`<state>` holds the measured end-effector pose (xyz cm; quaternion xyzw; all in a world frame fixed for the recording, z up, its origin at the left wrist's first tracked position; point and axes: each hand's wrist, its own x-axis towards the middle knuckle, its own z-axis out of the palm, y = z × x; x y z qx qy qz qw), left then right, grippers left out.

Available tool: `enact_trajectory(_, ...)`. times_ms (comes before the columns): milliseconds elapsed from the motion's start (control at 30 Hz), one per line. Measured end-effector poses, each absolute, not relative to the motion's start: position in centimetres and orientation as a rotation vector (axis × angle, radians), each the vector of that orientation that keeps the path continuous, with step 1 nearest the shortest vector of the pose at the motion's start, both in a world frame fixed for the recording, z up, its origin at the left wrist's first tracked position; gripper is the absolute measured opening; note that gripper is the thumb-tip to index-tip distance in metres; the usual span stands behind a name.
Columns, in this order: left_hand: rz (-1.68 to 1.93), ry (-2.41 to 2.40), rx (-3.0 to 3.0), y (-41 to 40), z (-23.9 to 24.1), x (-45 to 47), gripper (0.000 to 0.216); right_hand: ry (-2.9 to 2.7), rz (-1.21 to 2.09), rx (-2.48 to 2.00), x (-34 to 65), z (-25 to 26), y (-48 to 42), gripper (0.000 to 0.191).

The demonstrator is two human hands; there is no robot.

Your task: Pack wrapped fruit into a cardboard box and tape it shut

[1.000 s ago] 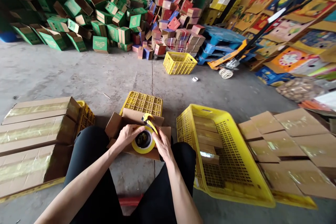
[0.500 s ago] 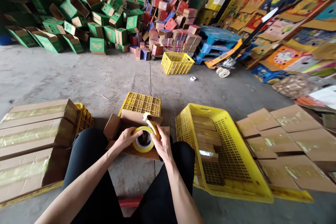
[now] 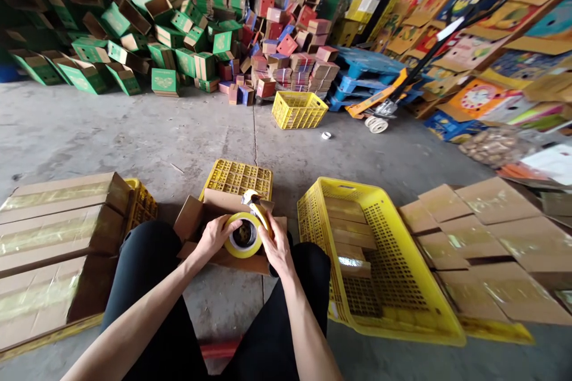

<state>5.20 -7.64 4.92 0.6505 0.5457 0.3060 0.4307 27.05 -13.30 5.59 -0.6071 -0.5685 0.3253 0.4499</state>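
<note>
Between my knees I hold a roll of clear yellow packing tape (image 3: 241, 252) and a tape dispenser (image 3: 258, 208). My left hand (image 3: 214, 238) grips the roll's left rim, thumb across its face. The fingers of my right hand (image 3: 277, 247) are wrapped round the dispenser at the roll's right side, and its metal-looking head points up and away from me. Whether the roll sits on the dispenser's hub I cannot tell. Below both hands is a cardboard box (image 3: 189, 218) with its flaps open; my hands and the tape hide much of it. Behind the box is a yellow plastic crate (image 3: 239, 177).
Taped cartons (image 3: 58, 223) are stacked at my left. On my right, a large yellow crate (image 3: 402, 274) holds several small cartons, with more taped cartons (image 3: 496, 244) beyond. Farther off are a small yellow crate (image 3: 299, 112), a pallet jack (image 3: 393, 95) and heaped green boxes (image 3: 165, 80).
The view has shifted slightly. My left hand and the tape roll have tilted a little, while both hands keep their grip on the roll and dispenser.
</note>
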Motion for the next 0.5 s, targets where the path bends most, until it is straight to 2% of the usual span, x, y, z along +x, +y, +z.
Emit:
enact_trajectory(367,0.809,1.187,1.446,-7.43,5.6,4.82,0.061,-1.159,1.083,-1.362,27.48,6.11,-13.5,0.063)
enact_trajectory(500,0.89,1.247,1.485,-7.53,5.1,5.01,0.055,-1.115,1.157,-1.335,27.5,6.31,-13.44,0.065)
